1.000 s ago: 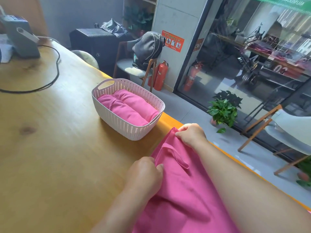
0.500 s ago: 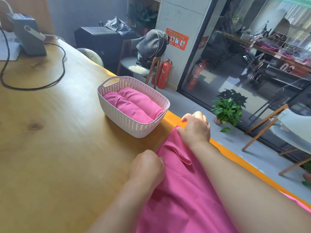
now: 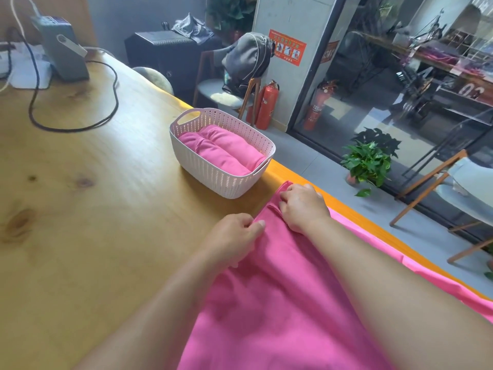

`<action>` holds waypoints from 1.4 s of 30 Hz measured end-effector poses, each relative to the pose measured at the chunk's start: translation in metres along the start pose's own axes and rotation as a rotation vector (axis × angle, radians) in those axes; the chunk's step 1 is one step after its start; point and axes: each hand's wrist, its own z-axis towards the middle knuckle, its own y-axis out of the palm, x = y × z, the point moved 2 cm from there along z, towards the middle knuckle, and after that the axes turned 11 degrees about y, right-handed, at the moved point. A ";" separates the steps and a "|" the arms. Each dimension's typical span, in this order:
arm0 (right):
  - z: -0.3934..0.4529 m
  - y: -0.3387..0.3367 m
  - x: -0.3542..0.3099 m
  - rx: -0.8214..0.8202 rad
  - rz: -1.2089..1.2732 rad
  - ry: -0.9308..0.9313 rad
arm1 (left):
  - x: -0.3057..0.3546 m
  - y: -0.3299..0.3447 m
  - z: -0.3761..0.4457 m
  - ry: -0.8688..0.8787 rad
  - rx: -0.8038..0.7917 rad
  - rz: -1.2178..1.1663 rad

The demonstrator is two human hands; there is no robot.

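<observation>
Fingers (image 3: 286, 195) clamped on the cloth's (image 3: 280, 303) far end

The right hand (image 3: 301, 206) grips the far corner and the left hand (image 3: 234, 236) pinches the edge just beside it. The smooth pink cloth runs back along the bench's (image 3: 93, 209) right edge. The basket (image 3: 221, 180) of rolled cloths stands just beyond.

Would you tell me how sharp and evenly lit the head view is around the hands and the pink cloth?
Head view: soft daylight, no hard glare on the pink cloth; left hand and right hand slightly blurred; wide-angle lens bows the table edge; the glass wall carries reflections.
</observation>
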 end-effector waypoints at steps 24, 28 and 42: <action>-0.008 0.026 -0.011 0.067 0.127 0.098 | -0.033 -0.054 -0.078 -0.266 -0.175 0.159; -0.005 0.028 -0.010 0.077 0.147 0.099 | -0.031 -0.060 -0.091 -0.226 -0.289 -0.064; 0.019 0.026 0.002 0.090 0.136 0.140 | -0.045 -0.089 -0.114 -0.347 -0.261 0.264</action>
